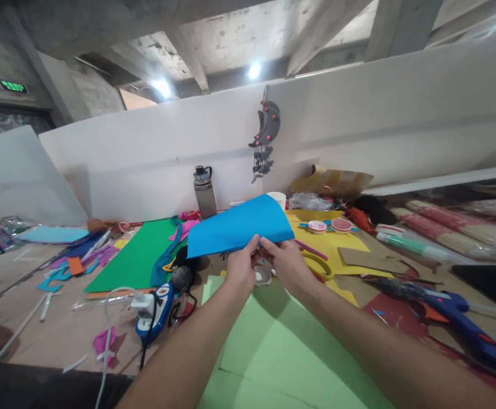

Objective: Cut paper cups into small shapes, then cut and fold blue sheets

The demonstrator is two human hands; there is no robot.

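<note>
A sheet of blue paper (239,224) is held up above the table, its near edge pinched by both hands and its upper part curving away. My left hand (242,264) is closed on that edge, thumb on top. Close beside it, my right hand (288,262) grips the same edge, the two thumbs nearly touching. Under the hands lies a roll of clear tape (263,276), partly hidden by the fingers. Light green paper (273,346) with a few faint lines spreads below my forearms.
Left are green sheets (122,255), a blue power strip (156,312) with a white cable, and paper scraps. A grey bottle (205,193) stands behind. To the right lie yellow paper (350,241), a yellow tape roll (319,266) and a blue glue gun (456,312).
</note>
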